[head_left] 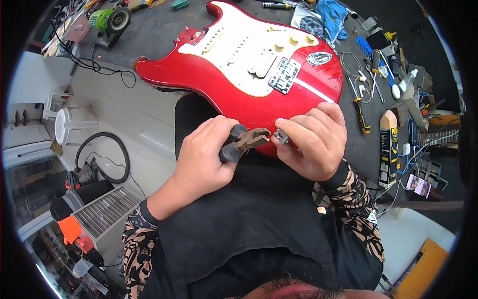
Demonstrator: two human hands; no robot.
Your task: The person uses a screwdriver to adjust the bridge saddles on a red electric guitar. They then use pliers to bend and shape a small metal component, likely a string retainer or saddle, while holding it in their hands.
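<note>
My left hand [205,152] is closed around the dark handles of a pair of pliers [253,139], whose worn metal jaws point right. Between the thumb and fingers of my right hand [314,142] is a small metal part [282,137] that looks like a guitar bridge saddle. The plier jaws are close beside it; whether they touch it I cannot tell. Just beyond both hands lies a glossy red electric guitar body [244,105] with a white pickguard [239,74]. Its metal bridge [284,76] sits at the right of the pickguard.
On the dark workbench [159,25], a green grinder [109,21] stands far left. Screwdrivers [361,114], a blue cloth [331,20] and cables crowd the right. A black box [388,149] stands near the right edge. White stools [72,124] and a vacuum hose [127,159] are left on the floor.
</note>
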